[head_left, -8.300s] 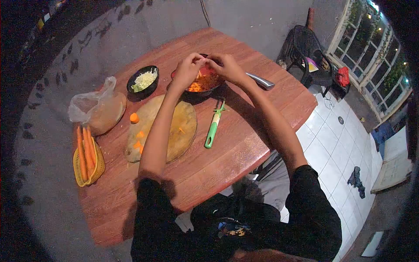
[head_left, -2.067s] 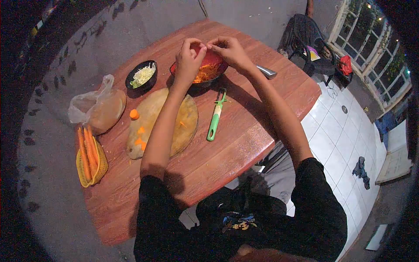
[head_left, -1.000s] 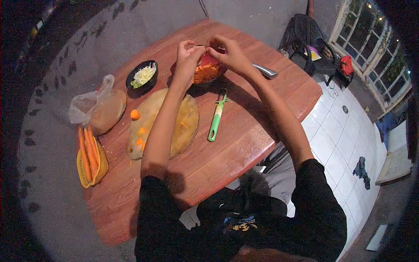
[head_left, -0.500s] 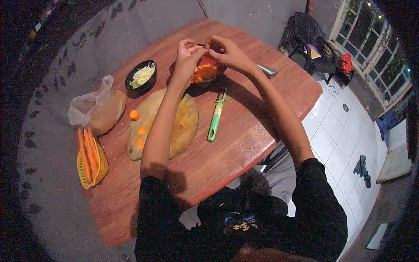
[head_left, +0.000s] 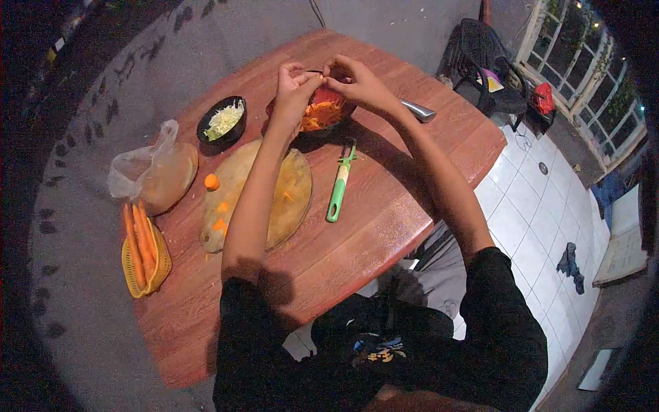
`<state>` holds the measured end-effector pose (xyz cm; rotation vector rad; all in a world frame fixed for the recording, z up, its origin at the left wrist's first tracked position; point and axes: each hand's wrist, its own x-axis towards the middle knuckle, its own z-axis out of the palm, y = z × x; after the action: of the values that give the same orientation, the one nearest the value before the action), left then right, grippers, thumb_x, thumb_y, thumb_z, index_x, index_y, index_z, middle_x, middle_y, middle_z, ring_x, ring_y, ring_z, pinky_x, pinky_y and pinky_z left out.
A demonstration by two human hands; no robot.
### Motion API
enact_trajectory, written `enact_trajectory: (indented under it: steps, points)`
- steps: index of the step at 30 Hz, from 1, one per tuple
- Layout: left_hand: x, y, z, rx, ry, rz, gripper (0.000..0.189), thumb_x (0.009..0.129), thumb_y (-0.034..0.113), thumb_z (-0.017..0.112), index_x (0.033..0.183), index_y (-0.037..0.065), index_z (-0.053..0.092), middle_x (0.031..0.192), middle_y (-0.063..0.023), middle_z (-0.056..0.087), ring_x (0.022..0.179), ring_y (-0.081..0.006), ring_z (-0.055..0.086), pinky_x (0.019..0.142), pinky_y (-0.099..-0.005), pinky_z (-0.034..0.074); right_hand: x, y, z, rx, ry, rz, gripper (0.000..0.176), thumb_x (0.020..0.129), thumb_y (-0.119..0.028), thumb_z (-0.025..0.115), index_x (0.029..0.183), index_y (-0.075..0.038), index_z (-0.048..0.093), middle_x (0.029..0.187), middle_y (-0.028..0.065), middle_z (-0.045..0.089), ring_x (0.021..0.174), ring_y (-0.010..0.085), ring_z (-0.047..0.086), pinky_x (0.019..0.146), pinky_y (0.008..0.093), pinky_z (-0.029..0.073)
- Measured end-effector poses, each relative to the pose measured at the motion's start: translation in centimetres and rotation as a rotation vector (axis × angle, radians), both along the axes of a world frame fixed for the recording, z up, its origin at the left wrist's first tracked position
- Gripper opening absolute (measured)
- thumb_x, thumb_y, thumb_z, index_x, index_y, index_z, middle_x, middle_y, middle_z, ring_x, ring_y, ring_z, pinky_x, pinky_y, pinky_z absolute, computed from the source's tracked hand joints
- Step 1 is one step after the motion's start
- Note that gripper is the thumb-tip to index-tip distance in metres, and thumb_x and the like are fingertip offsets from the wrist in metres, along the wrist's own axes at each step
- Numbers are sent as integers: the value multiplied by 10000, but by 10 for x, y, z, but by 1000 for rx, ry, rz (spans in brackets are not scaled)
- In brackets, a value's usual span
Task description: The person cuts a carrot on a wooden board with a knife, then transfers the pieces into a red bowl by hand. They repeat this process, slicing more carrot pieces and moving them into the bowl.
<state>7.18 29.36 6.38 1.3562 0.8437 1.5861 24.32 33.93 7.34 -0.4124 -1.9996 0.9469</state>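
Note:
Both hands meet over a red-lined bowl (head_left: 338,95) holding shredded carrot (head_left: 321,115) at the table's far side. My left hand (head_left: 294,93) is closed in a pinch, thumb and fingertips touching those of my right hand (head_left: 355,81). The right fingers are pinched too. Whatever sits between the fingertips is too small to make out. My left forearm crosses above a round wooden cutting board (head_left: 294,199), where an orange carrot piece (head_left: 212,182) and small scraps lie. A green-handled peeler (head_left: 337,189) rests to the board's right.
A black bowl (head_left: 204,130) of pale shreds stands left of the carrot bowl. Nearby are a clear plastic bag (head_left: 137,165) and a yellow basket (head_left: 162,264) with whole carrots (head_left: 142,240). A metal handle (head_left: 420,111) lies beyond my right forearm. A black chair (head_left: 484,51) stands behind.
My hands stay pinched together over the bowl with only slight finger movement. Things on the table have kept their places.

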Motion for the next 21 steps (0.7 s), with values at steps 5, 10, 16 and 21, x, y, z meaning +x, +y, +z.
enact_trajectory:
  steps: [5,10,16,21]
  points:
    - [-1,4,-2,10,-13,-21,439,890,24,621,1205,40,316,1076,-163,652,976,-196,644,882,-310,513,2,5,-2,57,-57,-33,141,916,-103,620,1026,-43,555,994,6,594,971,78,557,863,262,461]
    - [-1,5,-3,16,-12,-20,434,889,6,610,1202,39,311,1067,-176,656,980,-206,644,886,-316,518,-2,7,-7,10,19,10,156,914,-130,638,1018,-31,576,984,8,616,961,84,577,867,271,475]
    - [-5,5,-4,36,-22,-44,427,883,-8,611,1185,35,312,1096,-198,643,997,-221,643,903,-325,518,-1,-1,-1,56,-49,-75,177,910,-153,655,1005,-19,589,944,11,635,918,93,598,829,272,493]
    - [-1,3,-2,-70,-38,79,405,897,98,611,1178,67,322,1011,-125,639,776,-121,594,603,-219,456,-5,3,-8,136,2,-203,184,918,-140,626,1038,-9,576,920,51,652,878,111,613,777,283,508]
